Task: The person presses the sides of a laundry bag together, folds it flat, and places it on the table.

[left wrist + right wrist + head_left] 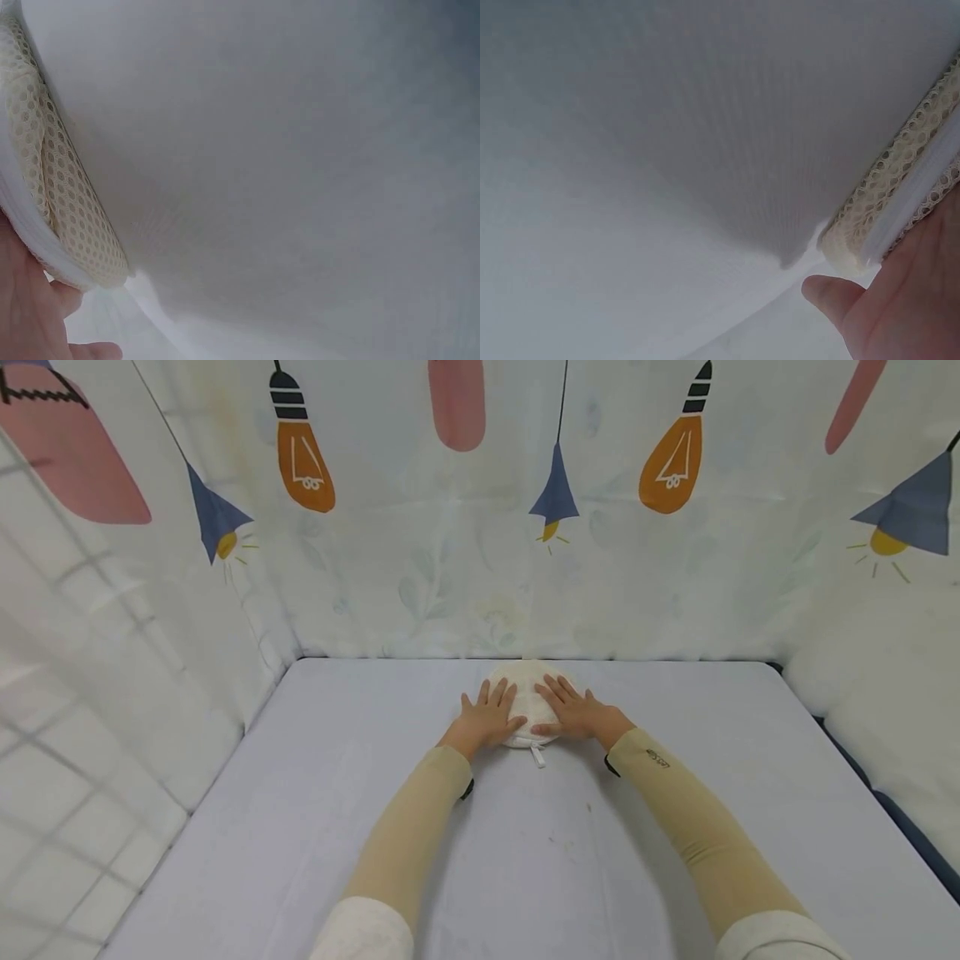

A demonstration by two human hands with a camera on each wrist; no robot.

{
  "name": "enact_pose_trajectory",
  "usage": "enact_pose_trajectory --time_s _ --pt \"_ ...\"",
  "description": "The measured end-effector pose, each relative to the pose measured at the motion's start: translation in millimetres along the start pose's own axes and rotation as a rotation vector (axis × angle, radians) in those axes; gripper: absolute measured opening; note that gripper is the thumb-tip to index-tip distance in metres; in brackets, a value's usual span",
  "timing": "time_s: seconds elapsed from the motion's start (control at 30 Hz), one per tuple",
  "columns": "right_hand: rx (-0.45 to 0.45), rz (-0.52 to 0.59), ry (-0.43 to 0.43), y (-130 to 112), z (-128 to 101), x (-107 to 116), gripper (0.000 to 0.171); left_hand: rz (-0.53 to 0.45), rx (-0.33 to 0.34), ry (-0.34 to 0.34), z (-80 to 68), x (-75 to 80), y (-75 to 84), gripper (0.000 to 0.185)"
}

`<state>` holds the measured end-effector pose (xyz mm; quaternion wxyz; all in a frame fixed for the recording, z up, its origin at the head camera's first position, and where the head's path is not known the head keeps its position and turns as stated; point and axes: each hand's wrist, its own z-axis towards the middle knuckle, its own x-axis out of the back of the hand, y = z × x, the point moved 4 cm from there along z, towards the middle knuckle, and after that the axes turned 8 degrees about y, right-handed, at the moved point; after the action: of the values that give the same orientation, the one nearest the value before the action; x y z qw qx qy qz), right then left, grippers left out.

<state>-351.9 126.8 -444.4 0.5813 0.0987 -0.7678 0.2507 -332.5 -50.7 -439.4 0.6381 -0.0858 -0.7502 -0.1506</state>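
Your worktop (pixel 375 827) is one pale grey-blue sheet, walled on three sides by one curtain (pixel 465 568) printed with bulbs and lamps. You have one round cream mesh pad (pixel 527 689) lying flat on the worktop, toward the far edge near the curtain, roughly centred. A small white loop tag (pixel 537 755) sticks out from its near rim, one only.

Two hands, both on the pad. Your left hand (pixel 487 720) lies flat on the pad's left half, fingers straight and spread, palm down, gripping nothing. Your right hand (pixel 573 710) lies flat on the right half, fingers straight and slightly fanned, thumb pointing inward along the near edge; also gripping nothing. The two hands sit just beside each other.

In the left wrist view you see the pad's honeycomb mesh edge (pixel 67 202) with white trim right at the palm. In the right wrist view, the same mesh rim (pixel 900 195) sits just beyond your thumb (pixel 829 292).

Two beige sleeves (pixel 412 835) cover your forearms.
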Motion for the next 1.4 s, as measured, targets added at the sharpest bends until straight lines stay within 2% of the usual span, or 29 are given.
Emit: enact_pose_trajectory --time_s 0.17,0.33,0.5,0.6,0.73,1.13,1.4 --pt "-0.006 0.007 -0.004 0.2 1.5 0.1 0.097 -0.003 0.009 0.002 -0.6 1.3 0.2 0.074" --pt "-0.020 -0.003 -0.031 4.4 6.2 -3.3 0.100 -0.022 0.020 -0.017 -1.3 2.1 1.0 0.075" --pt "-0.022 -0.027 -0.046 8.8 9.5 -6.1 0.099 0.001 0.031 -0.063 1.2 -1.0 0.6 0.075" --pt "-0.018 -0.040 -0.049 9.1 9.9 -6.9 0.099 0.000 0.029 -0.057 -0.9 0.2 1.3 0.074" --pt "-0.010 -0.026 -0.044 6.8 8.1 -5.6 0.100 -0.017 0.016 -0.023 -4.9 3.1 2.3 0.074" --pt "0.038 -0.030 -0.011 5.0 4.7 2.2 0.101 -0.031 -0.025 -0.028 -5.4 10.9 -3.5 0.076" --pt "0.104 -0.044 0.029 -2.6 -3.8 13.2 0.091 -0.042 -0.093 0.009 -2.1 11.7 -12.0 0.076"
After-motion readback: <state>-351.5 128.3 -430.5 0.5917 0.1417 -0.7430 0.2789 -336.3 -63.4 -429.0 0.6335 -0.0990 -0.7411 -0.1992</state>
